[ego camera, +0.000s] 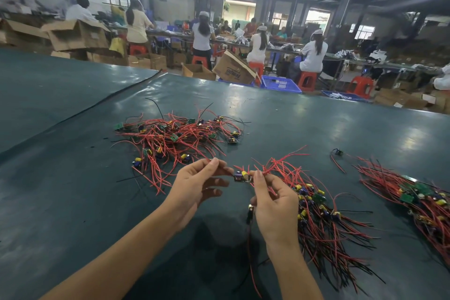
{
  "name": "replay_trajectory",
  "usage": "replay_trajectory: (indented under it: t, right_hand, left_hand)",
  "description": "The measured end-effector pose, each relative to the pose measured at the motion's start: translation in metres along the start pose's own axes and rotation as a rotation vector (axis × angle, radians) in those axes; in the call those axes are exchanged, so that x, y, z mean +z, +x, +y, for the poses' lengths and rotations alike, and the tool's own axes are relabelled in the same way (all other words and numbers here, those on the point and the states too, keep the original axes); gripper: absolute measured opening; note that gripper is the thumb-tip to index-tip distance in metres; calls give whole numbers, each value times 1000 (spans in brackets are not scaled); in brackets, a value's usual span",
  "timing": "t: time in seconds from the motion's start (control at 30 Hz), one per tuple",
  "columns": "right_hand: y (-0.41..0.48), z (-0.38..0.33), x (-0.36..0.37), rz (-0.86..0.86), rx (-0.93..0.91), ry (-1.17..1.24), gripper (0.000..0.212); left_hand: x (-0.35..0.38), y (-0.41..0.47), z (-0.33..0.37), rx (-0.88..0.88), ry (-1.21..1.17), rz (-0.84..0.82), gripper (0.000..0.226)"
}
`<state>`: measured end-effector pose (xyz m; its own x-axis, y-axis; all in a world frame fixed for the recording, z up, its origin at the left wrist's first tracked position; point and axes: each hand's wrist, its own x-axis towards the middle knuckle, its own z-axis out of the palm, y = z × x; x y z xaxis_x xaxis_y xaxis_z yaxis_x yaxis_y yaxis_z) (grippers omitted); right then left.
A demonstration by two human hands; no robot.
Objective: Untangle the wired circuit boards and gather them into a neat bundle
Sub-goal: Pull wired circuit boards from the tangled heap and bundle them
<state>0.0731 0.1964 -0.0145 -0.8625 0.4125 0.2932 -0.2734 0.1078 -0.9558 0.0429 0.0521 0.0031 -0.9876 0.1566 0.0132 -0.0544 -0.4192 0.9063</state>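
A tangled heap of small circuit boards with red and black wires (180,139) lies on the dark green table ahead of me. My left hand (194,185) pinches a red wire end between thumb and forefinger. My right hand (272,200) pinches red wires beside a small board with a yellow part (241,176) that hangs between both hands. Another board with long wires (250,212) dangles below my right palm. An aligned bundle of boards (319,207) lies just right of my right hand. A second bundle (418,200) lies at the far right.
A single loose board with black and red wires (338,153) lies between the two bundles. The green table cover (73,190) has a seam running back left. Beyond the far edge are cardboard boxes (233,68), blue crates (280,84), red stools and several seated workers.
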Motion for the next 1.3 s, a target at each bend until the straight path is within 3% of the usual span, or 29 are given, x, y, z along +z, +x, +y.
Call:
replay_trajectory:
  t: [0.17,0.3,0.47,0.77,0.83,1.03,1.3]
  right_hand:
    - [-1,-1,0,1,-15,22,15]
    - [-4,-2,2,-38,-72,18,14]
    - [-5,-2,6,-50,-113,-21,11]
    - [-5,-4,5,-33,-53,-2,12]
    - [-5,-5,5,-19,11,24,15]
    - [4,-9,3,139,438,340,21]
    - [23,-15,-21,277,515,479,4]
  left_hand:
    - [-1,0,-1,-16,-13,-6,20]
    - [1,-2,-4,-90,132,-77,44]
    - [5,-8,-8,-87,293,-241,40]
    - [9,-12,-6,-23,439,-262,41]
    - [10,-13,-5,1,470,-254,40]
    - [9,-12,-4,89,480,-268,36]
    - [6,-11,-2,130,450,-353,32]
